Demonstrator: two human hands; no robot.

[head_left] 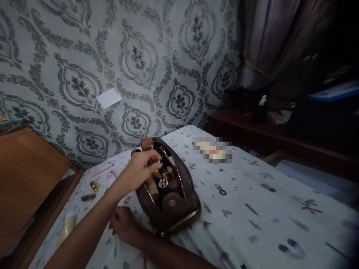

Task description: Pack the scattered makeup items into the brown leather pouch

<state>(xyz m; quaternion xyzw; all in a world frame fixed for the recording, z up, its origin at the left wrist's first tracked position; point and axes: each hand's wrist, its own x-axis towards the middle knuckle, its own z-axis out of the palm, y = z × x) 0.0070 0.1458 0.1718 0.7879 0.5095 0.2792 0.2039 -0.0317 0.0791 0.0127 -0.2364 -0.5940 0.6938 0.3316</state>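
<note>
A dark brown bag lies unzipped on the patterned cloth, with several small cosmetic-like items inside. My left hand reaches over its opening, thumb and fingers pinched on a small gold-and-black item. Below a shiny clear piece, the bag's round flap has a metal stud. Left of the bag, my right hand rests on the cloth with curled fingers, and nothing shows in it. My left forearm crosses just beyond that hand.
A pink-capped tube, a pink slim item, a gold item, a dark reddish item and a cream tube lie at left. A blurred-out object is behind right. Wooden furniture stands left, patterned wall behind.
</note>
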